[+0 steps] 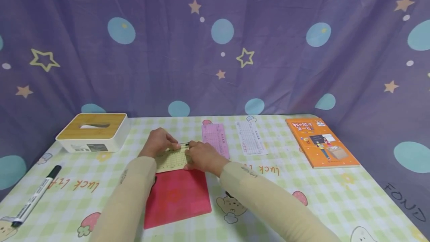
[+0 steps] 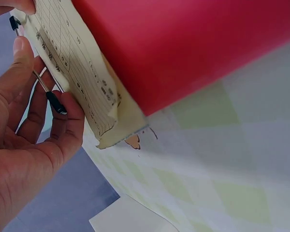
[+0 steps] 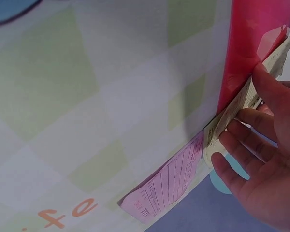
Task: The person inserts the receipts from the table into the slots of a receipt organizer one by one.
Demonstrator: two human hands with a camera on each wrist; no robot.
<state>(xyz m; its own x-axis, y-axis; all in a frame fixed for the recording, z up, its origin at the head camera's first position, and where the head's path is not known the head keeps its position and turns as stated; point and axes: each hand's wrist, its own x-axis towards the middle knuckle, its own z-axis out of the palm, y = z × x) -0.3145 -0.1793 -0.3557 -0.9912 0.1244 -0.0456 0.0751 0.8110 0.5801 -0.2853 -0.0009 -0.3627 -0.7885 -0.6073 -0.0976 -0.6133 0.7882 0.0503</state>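
Cream sleeves (image 1: 268,197) are spanning the near side of a green-and-white checked tablecloth (image 1: 322,186), and both hands are meeting beyond a red sheet (image 1: 178,201). The left hand (image 1: 159,141) is pinching a slim metal rod (image 2: 39,79) with black tips between thumb and curled fingers, at the far edge of a stack of yellow printed slips (image 1: 173,161). The right hand (image 1: 206,156) is gripping the right end of that stack, its thumb pressing the near side. The stack is sitting at the far edge of the red sheet; whether the rod is passing through the paper, I cannot tell. Just right of the hands a pink printed slip (image 1: 216,139) is lying, with a white printed slip (image 1: 250,137) farther right and an orange book (image 1: 322,143) at the far right. At far left a wooden-lidded tissue box (image 1: 90,139) is standing; at near left a black-capped white marker (image 1: 35,199) is lying. Behind, a purple curtain (image 1: 161,66) is hanging.
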